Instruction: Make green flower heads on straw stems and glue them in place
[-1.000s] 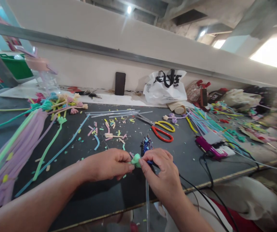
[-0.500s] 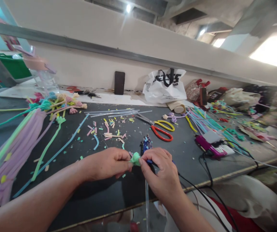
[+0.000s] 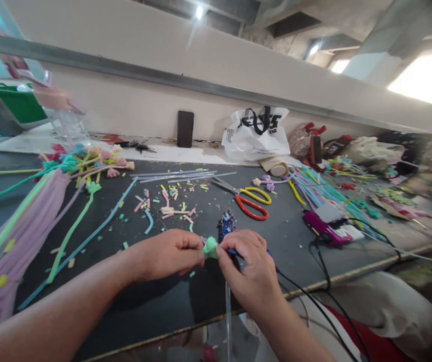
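Note:
A small mint-green flower-like piece (image 3: 210, 247), soft and bunched, sits between my two hands above the dark table. Thumb and forefinger of my left hand (image 3: 174, 253) are pinched on its left side. From the right, the fingertips of my right hand (image 3: 246, 261) grip its edge. Just behind that hand is a blue tool (image 3: 232, 252) with a black cord, mostly covered, so I cannot tell its exact kind. Below my right hand a clear rod (image 3: 228, 317) extends past the table edge. A glue-crusted blue clump (image 3: 227, 223) stands right behind the flower.
Scissors (image 3: 251, 201) with yellow and red handles lie beyond my hands, beside cut pastel bits (image 3: 176, 211) and clear sticks (image 3: 178, 175). Fuzzy lilac stems (image 3: 38, 216) fill the left. A purple device (image 3: 323, 229) with cables is at right. A phone (image 3: 185, 129) leans on the wall.
Both hands keep their hold on the green flower, which has turned slightly between the fingertips. The whole view has shifted a little; nothing else has visibly moved.

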Demonstrator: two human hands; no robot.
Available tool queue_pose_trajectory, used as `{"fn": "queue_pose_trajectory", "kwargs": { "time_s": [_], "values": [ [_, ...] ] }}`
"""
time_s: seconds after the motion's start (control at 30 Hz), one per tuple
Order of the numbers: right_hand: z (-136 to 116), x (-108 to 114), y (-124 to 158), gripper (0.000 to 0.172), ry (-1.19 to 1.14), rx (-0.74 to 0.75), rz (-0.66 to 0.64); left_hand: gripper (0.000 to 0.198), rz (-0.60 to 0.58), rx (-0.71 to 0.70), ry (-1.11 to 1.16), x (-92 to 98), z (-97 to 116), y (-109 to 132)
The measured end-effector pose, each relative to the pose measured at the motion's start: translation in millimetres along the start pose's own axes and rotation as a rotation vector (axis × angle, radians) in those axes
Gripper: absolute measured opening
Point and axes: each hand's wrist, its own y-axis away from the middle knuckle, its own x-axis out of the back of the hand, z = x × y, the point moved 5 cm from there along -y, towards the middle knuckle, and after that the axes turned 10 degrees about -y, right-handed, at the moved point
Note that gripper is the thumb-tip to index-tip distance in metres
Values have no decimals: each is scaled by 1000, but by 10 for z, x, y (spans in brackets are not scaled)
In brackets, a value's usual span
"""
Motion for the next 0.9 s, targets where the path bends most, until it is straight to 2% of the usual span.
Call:
{"fn": "queue_pose_trajectory", "kwargs": {
  "time_s": [0.9],
  "values": [
    [-12, -17, 2, 12, 20, 31, -11, 25, 16, 20, -16, 2, -21, -18]
  ]
}}
